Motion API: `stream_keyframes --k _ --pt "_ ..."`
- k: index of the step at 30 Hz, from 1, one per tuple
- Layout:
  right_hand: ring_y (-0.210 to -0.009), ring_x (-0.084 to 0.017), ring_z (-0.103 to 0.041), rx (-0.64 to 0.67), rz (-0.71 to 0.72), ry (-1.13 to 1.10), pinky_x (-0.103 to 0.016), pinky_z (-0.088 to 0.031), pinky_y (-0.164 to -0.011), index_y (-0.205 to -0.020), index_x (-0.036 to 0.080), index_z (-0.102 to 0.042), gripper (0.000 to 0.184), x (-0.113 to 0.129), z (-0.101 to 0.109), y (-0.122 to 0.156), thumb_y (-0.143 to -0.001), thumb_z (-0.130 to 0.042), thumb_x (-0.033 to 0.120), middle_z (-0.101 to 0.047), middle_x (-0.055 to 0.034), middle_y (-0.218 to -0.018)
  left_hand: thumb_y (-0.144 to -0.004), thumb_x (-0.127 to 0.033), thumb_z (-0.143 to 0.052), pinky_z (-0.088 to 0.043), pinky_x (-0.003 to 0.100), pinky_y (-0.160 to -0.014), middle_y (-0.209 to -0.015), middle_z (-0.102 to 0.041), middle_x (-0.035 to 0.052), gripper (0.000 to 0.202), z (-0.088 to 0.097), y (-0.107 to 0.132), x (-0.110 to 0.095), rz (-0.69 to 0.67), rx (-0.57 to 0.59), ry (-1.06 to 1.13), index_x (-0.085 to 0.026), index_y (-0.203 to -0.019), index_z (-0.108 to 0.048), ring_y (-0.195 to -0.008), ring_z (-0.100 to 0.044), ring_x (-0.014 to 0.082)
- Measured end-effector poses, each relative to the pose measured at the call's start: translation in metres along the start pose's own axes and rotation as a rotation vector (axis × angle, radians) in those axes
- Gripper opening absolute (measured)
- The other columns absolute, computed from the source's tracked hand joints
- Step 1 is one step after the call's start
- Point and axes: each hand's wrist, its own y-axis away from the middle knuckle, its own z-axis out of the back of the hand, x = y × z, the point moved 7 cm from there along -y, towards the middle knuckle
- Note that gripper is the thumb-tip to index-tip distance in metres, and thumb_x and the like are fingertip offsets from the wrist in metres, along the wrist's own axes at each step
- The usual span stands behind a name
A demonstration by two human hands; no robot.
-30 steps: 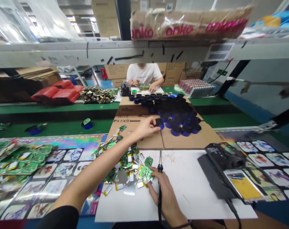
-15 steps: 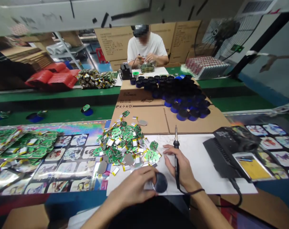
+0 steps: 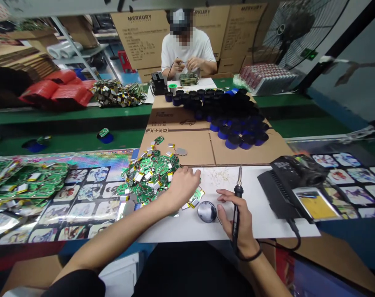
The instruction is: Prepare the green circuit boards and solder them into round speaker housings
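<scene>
My left hand [image 3: 185, 186] is over the right side of a pile of small green circuit boards [image 3: 148, 169] with silver, yellow-edged battery cells. Its fingers curl downward; the fingertips are hidden, so I cannot tell whether they grip a board. My right hand [image 3: 245, 225] is closed round the black handle of a soldering iron [image 3: 238, 190], its metal tip pointing up and away from me. Between the hands, a small round dark case [image 3: 206, 211] with a shiny inside lies on the white sheet [image 3: 268, 229], touched by neither palm.
A black soldering station [image 3: 280, 194] with a yellow sponge tray [image 3: 319, 205] stands at right. Many blue-black round cups [image 3: 233, 141] crowd the cardboard [image 3: 184, 144]. More boards [image 3: 45, 181] lie at left over printed picture sheets. Opposite, a co-worker [image 3: 187, 45] handles stacked boards.
My left hand has let go of the round case and moved up and away to the board pile. The case stays on the sheet. My right hand still holds the iron.
</scene>
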Motion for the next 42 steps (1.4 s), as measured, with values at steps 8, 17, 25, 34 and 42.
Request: stream_keyframes --k 8,17,25,34,42 --pt "-0.114 -0.028 -0.075 -0.074 -0.013 0.005 -0.052 -0.061 -0.101 -0.119 0.025 -0.056 0.032 0.003 0.005 -0.02 -0.093 -0.067 0.011 -0.074 -0.0111 -0.116 -0.092 -0.009 -0.057 -0.054 0.034 -0.084 -0.103 -0.072 0.0063 0.036 0.011 -0.01 0.013 -0.062 -0.127 0.434 -0.02 -0.126 -0.065 -0.092 -0.069 0.0214" --pt "-0.136 -0.031 -0.064 0.097 0.147 0.061 -0.057 -0.054 -0.112 -0.129 0.029 -0.054 0.046 0.016 -0.025 -0.069 -0.091 -0.076 0.014 -0.066 -0.013 -0.145 -0.097 -0.02 -0.06 -0.053 0.029 -0.08 -0.099 -0.07 0.0039 0.006 0.042 0.018 0.021 -0.116 -0.458 0.831 -0.02 -0.103 -0.061 -0.088 -0.067 0.0163" --pt "-0.116 -0.024 -0.074 0.034 0.053 0.048 -0.043 -0.062 -0.098 -0.121 0.028 -0.058 0.03 0.001 -0.039 -0.081 -0.098 -0.063 0.01 -0.072 -0.0099 -0.126 -0.1 -0.008 -0.051 -0.054 0.035 -0.089 -0.102 -0.071 0.0074 0.017 0.055 0.032 0.032 -0.189 -0.731 0.454 -0.02 -0.104 -0.063 -0.099 -0.066 0.0203" --pt "-0.126 -0.028 -0.07 0.019 0.077 0.037 -0.051 -0.057 -0.108 -0.124 0.028 -0.056 0.033 0.011 -0.04 -0.08 -0.096 -0.065 0.012 -0.071 -0.0124 -0.135 -0.093 -0.022 -0.068 -0.054 0.032 -0.076 -0.1 -0.071 0.0051 0.011 0.075 0.01 0.097 0.003 -0.685 0.948 -0.02 -0.104 -0.07 -0.086 -0.065 0.017" --pt "-0.14 -0.029 -0.062 -0.063 0.029 -0.091 -0.056 -0.051 -0.117 -0.124 0.027 -0.053 0.03 0.017 -0.038 -0.092 -0.099 -0.066 0.016 -0.063 -0.0152 -0.149 -0.086 -0.03 -0.077 -0.054 0.023 -0.069 -0.099 -0.065 0.0026 0.026 0.057 0.01 0.076 0.023 -0.422 1.37 -0.019 -0.101 -0.058 -0.08 -0.064 0.0116"
